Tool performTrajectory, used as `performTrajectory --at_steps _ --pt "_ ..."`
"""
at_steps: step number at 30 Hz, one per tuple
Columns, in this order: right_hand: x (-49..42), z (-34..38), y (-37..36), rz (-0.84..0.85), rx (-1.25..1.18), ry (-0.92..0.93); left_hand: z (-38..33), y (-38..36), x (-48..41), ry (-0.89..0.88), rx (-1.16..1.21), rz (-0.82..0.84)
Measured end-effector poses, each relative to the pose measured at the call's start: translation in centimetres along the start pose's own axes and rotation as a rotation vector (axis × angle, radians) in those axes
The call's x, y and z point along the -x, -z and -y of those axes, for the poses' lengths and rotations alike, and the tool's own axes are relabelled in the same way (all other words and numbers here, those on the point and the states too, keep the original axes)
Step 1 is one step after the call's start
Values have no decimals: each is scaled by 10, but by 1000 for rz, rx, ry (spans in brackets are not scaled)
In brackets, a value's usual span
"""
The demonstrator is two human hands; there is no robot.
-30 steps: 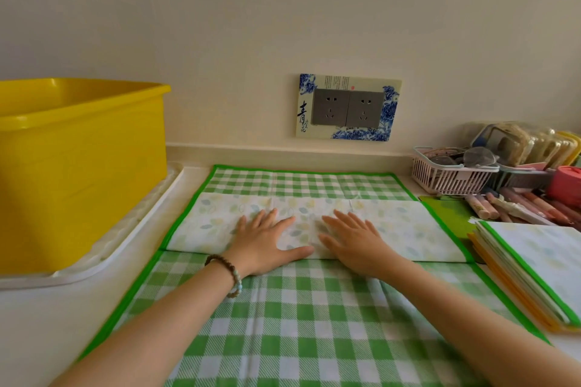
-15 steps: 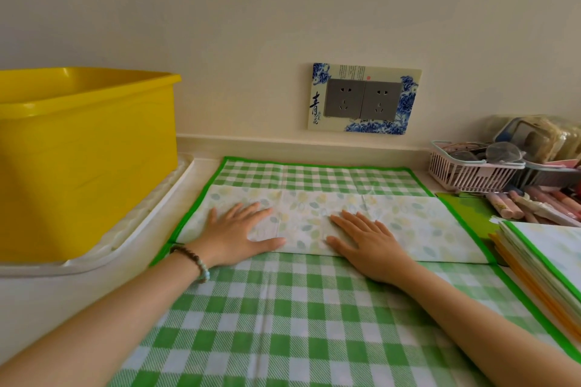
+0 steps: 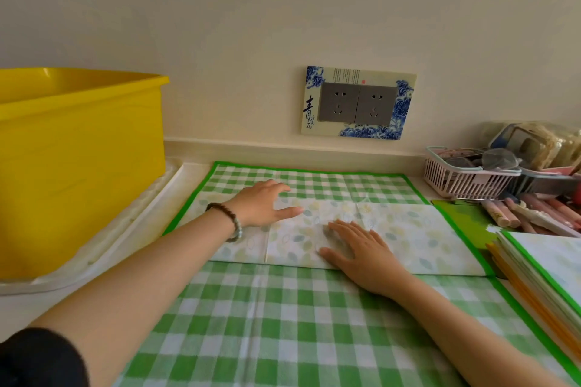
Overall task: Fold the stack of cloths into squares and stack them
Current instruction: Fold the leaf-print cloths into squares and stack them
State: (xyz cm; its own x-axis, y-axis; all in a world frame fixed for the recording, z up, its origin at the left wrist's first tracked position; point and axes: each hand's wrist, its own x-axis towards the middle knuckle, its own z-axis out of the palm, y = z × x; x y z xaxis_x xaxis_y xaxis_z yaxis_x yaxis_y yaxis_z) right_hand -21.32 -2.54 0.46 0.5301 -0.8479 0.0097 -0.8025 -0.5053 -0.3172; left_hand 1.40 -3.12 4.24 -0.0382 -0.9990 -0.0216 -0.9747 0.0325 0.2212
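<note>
Below the wall socket (image 3: 358, 102), the right hand (image 3: 358, 254) presses the leaf-print cloth (image 3: 408, 239), fingers (image 3: 344, 229) straight; the left hand (image 3: 264, 203) rests loosely curved. Thin, limp fabric, likely best pinched at its corners.

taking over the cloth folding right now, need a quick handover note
Left hand: on the left part of the leaf-print band, fingers bent, grip unclear.
Right hand: flat on the band's middle.
Checked cloth lies spread on the counter, the band folded across it; cloth stack at its right.
Done: apparently a first fold. Left: fold to a square, stack it, then the others.
</note>
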Motion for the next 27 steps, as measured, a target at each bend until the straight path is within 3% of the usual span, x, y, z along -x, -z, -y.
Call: performTrajectory --at_steps 9,16,21,24,27 --pt "-5 -5 6 -87 -488 -129 -22 -6 -53 3 1 85" --pt "-4 -7 9 -143 -651 -144 -24 8 -41 -97 122 209" --pt "-5 -11 18 -309 -783 -145 -7 7 -10 -157 347 31" --pt "-2 -15 22 -410 -816 -173 3 1 10 -97 565 -134" --pt "-1 -16 25 -317 -962 -288 6 -10 25 26 721 -263"
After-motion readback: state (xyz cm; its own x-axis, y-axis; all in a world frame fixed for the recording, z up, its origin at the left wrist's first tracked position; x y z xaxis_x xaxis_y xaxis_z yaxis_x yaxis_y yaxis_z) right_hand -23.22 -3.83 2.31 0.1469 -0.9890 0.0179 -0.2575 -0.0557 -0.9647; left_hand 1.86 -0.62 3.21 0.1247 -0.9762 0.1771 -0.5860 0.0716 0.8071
